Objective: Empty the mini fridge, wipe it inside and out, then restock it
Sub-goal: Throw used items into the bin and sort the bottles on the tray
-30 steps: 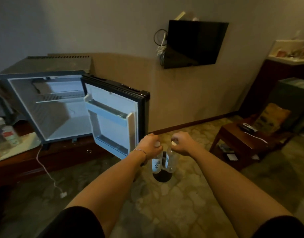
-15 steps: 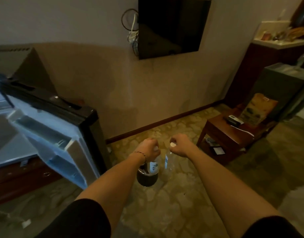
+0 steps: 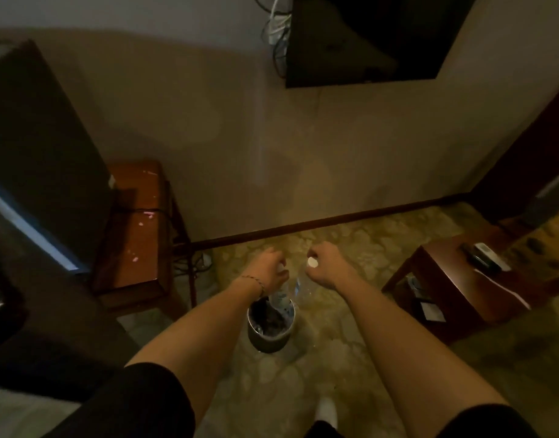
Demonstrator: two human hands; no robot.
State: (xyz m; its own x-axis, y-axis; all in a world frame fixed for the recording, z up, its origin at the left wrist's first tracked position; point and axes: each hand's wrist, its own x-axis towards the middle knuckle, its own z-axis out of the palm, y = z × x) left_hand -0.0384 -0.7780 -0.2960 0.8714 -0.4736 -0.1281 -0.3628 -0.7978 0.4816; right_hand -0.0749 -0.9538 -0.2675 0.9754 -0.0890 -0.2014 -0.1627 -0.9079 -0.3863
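Observation:
My left hand (image 3: pixel 269 269) grips the neck of a clear plastic bottle (image 3: pixel 279 297) whose lower end hangs over the mouth of a small round metal bin (image 3: pixel 269 338) on the floor. My right hand (image 3: pixel 327 267) holds a second clear bottle (image 3: pixel 298 284) by its white cap (image 3: pixel 312 262), just right of the first and beside the bin's rim. The mini fridge (image 3: pixel 35 147) shows as a dark side at the far left; its inside is out of view.
A worn wooden cabinet (image 3: pixel 136 229) stands left of the bin with cables behind it. A low wooden side table (image 3: pixel 461 279) with remotes (image 3: pixel 482 256) sits at the right. A wall-mounted TV (image 3: pixel 373 36) hangs above. Patterned carpet (image 3: pixel 303 390) surrounds the bin.
The view has swung right and down, so the fridge's open door has left the frame. Both hands with their bottles have come over the bin, and the left bottle now dips toward it.

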